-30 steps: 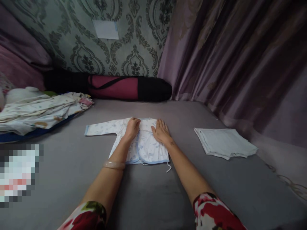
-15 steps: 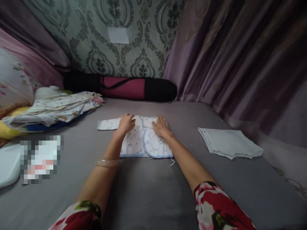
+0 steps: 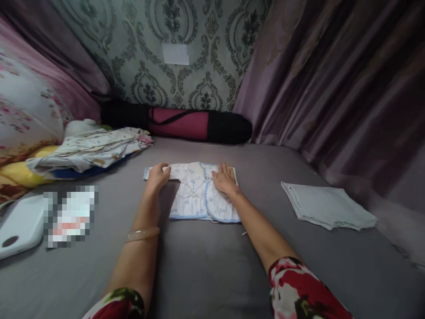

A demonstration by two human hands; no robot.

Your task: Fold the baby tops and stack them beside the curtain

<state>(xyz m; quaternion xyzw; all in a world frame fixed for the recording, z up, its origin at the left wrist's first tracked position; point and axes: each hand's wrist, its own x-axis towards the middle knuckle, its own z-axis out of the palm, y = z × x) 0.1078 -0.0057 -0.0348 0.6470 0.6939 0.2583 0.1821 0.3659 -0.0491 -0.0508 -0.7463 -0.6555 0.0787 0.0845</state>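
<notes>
A small white baby shirt with blue trim (image 3: 195,195) lies flat on the grey bed sheet (image 3: 206,266) in front of me. My right hand (image 3: 225,178) rests flat on its right shoulder with the fingers stretched out. My left hand (image 3: 157,176) sits on the shirt's left sleeve, its fingers curled onto the fabric. A pale bangle circles my left wrist. Both of my upper sleeves are red floral cloth.
A folded white cloth (image 3: 327,206) lies to the right. A heap of printed clothes (image 3: 89,148) is at the left, beside floral pillows. A maroon and black rolled bag (image 3: 186,125) lies along the patterned wall. Purple curtains hang on the right. A white device (image 3: 18,226) sits lower left.
My left hand has slid left from the shirt's chest onto the left sleeve. The right hand has stayed on the right shoulder. The camera view has shifted leftward.
</notes>
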